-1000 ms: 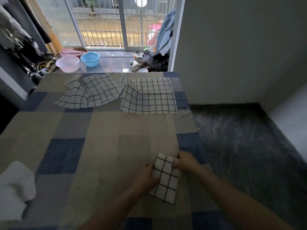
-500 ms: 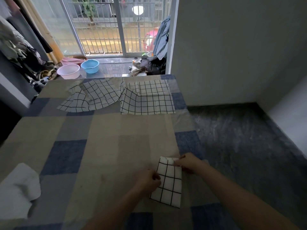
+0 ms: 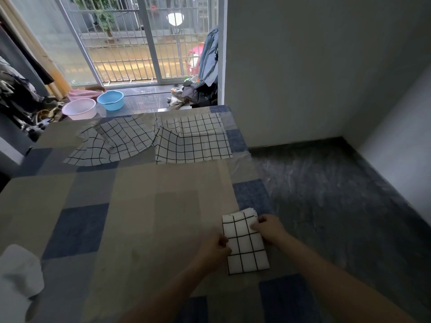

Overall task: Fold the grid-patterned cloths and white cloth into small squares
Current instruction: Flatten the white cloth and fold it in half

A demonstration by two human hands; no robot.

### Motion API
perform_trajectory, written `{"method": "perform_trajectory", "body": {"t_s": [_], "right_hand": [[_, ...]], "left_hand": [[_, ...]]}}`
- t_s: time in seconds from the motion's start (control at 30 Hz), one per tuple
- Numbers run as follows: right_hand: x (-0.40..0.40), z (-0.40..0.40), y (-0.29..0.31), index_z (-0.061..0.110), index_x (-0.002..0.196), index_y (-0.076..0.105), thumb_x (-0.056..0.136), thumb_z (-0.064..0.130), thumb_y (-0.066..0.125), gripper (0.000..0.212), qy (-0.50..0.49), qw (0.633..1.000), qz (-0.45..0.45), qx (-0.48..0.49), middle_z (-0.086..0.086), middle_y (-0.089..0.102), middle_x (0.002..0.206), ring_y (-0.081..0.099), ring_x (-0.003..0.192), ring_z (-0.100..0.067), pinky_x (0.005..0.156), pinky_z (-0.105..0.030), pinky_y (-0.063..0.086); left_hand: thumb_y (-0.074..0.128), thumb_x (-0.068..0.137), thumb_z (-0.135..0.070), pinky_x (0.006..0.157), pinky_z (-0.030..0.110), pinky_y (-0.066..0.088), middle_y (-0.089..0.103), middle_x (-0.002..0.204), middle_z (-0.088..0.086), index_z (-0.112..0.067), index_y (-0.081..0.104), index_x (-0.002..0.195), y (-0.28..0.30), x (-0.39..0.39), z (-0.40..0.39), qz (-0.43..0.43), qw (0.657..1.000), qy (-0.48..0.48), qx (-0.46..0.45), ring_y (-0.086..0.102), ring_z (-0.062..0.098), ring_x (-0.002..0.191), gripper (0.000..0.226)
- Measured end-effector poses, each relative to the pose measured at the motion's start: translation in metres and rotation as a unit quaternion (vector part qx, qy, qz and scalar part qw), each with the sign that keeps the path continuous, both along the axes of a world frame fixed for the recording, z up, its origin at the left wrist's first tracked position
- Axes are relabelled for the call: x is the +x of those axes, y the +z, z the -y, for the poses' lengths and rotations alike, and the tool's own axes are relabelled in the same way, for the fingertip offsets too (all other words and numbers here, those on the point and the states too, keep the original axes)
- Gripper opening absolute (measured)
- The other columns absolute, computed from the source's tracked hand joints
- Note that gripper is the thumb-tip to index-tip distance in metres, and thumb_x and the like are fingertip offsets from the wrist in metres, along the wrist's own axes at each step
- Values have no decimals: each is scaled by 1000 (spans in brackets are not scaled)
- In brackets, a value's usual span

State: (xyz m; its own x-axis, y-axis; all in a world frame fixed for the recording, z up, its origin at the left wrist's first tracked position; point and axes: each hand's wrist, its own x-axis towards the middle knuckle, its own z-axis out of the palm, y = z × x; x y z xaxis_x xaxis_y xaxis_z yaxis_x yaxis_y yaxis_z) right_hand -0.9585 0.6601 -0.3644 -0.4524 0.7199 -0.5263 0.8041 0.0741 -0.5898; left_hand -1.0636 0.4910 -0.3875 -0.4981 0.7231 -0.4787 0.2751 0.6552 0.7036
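A folded grid-patterned cloth (image 3: 245, 243) lies as a small rectangle near the right edge of the checked bed cover (image 3: 130, 206). My left hand (image 3: 215, 248) grips its left edge with curled fingers. My right hand (image 3: 268, 228) holds its upper right edge, fingers curled over the layered corner. At the far end lie two unfolded grid cloths, one rumpled at the left (image 3: 112, 142) and one flatter at the right (image 3: 193, 142). A crumpled white cloth (image 3: 18, 273) sits at the near left edge.
The bed's right edge drops to a dark floor (image 3: 326, 194) beside a grey wall. Beyond the far end stand a pink basin (image 3: 79, 109) and a blue basin (image 3: 110, 100) before a barred glass door. Clothes hang at the left.
The folded cloth has been straightened and squared up between both hands. My view has tilted up a little; the other cloths have not moved.
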Motion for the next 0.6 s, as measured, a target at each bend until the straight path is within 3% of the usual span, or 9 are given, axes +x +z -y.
{"method": "perform_trajectory", "body": {"t_s": [0.07,0.13,0.2,0.27,0.37,0.5,0.6], "right_hand": [[5,-8,-14,8,72,67,74,17,75,13,9,999,23,-27,-10,69,80,64,77,-22,80,-39,56],[8,-9,-20,5,82,72,74,12,75,11,20,998,38,-40,-12,72,88,68,85,-24,86,-44,56],[7,-4,-18,9,78,71,76,14,75,7,15,999,27,-22,-10,72,86,68,82,-21,85,-42,56],[4,3,-10,9,82,70,80,18,72,9,21,999,26,4,-7,70,87,61,76,-15,76,-30,54],[-1,8,-7,1,97,69,86,17,66,18,29,999,28,15,-7,63,84,49,67,-9,49,-13,35],[-2,11,-12,6,83,66,87,15,65,10,0,999,23,35,-2,55,70,46,60,-8,45,-16,30],[-1,12,-17,9,67,56,85,12,64,20,-8,999,14,44,-2,54,64,47,57,-11,46,-21,32]], "left_hand": [[60,89,-24,72,20,39,51,116,-3,-20,54,123,6,4,1,-96,992,-77,-12,49,8,89,34],[58,88,-27,78,22,39,46,127,-7,-25,52,124,9,8,6,-183,972,-148,-9,49,10,97,36],[54,90,-25,85,25,41,43,131,-8,-27,53,123,13,13,13,-230,954,-190,12,48,13,110,33],[52,91,-18,92,28,42,42,132,-5,-26,52,122,12,13,21,-263,936,-231,23,46,16,114,32],[51,89,-10,98,32,37,42,132,-1,-22,52,119,13,11,32,-304,907,-292,9,47,20,115,32],[47,87,-8,106,36,30,44,137,2,-20,50,125,10,4,42,-321,871,-371,-3,44,24,123,40],[48,86,-9,108,37,28,43,141,3,-19,49,127,6,2,46,-327,849,-415,5,42,24,127,42]]}}
